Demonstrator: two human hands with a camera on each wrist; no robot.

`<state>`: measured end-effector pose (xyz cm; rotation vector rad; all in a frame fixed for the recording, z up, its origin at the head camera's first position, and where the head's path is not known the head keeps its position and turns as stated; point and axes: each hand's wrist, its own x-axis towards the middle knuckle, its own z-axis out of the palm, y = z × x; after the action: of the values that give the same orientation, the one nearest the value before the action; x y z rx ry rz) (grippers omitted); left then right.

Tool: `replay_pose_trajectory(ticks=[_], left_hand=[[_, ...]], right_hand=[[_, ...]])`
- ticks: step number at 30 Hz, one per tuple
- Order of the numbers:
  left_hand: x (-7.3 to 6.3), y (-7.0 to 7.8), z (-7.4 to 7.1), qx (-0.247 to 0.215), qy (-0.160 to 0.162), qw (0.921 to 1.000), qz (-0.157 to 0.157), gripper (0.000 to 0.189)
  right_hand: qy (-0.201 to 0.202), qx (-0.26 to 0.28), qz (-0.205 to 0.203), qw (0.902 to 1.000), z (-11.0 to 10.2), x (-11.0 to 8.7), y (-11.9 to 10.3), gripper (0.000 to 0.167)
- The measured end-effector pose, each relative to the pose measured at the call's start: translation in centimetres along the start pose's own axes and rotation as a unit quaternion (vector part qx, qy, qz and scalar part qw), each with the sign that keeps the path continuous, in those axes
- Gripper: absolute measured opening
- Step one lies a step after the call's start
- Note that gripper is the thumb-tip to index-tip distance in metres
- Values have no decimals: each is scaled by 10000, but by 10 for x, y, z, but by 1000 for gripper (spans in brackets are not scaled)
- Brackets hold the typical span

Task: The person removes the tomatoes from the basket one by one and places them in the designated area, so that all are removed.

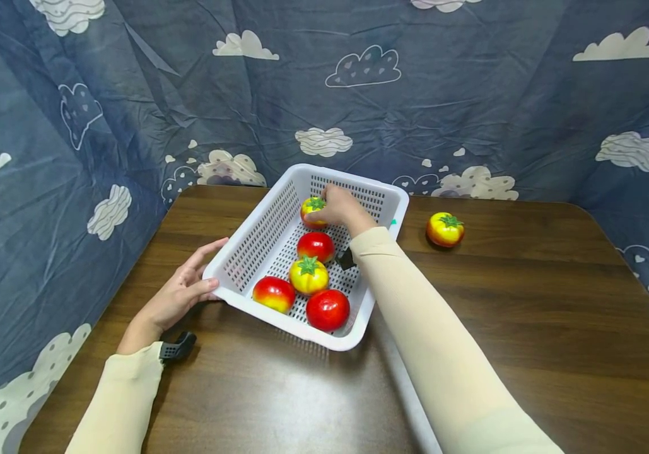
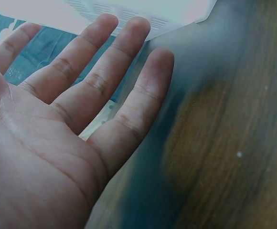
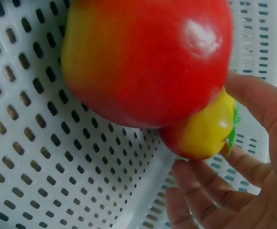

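A white perforated plastic basket (image 1: 262,236) stands tilted in heading on the table with several red and yellow tomatoes in it. At its far end my right hand (image 1: 342,207) reaches inside and grips a yellow-red tomato (image 1: 309,213) with a green leafy top. The right wrist view shows thumb and fingers around that tomato (image 3: 205,131), partly hidden by a nearer red tomato (image 3: 153,62). My left hand (image 1: 179,290) touches the basket's near left corner from outside, thumb at the rim. In the left wrist view, its fingers (image 2: 93,78) are straight against the basket wall (image 2: 176,12).
Another yellow-red tomato (image 1: 445,229) sits on the wooden table (image 1: 528,302) to the right of the basket. Nearer in the basket lie a yellow tomato (image 1: 309,279) and a red one (image 1: 328,310). A blue curtain with clouds (image 1: 324,107) hangs behind the table.
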<state>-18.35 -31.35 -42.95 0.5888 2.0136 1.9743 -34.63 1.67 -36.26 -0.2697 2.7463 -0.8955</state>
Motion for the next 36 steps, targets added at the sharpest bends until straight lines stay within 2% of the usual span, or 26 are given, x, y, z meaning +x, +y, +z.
replay_pose_trajectory(ticks=[14, 28, 36], left_hand=[[0, 0, 0, -34, -69, 9999, 137, 74], [0, -1, 0, -69, -130, 9998, 166, 73], [0, -1, 0, -29, -93, 9999, 122, 73]], right_hand=[[66, -169, 118, 9998, 4, -1, -2, 68], [-229, -111, 230, 9994, 5, 6, 0, 70], [-379, 40, 226, 9990, 5, 2, -2, 70]])
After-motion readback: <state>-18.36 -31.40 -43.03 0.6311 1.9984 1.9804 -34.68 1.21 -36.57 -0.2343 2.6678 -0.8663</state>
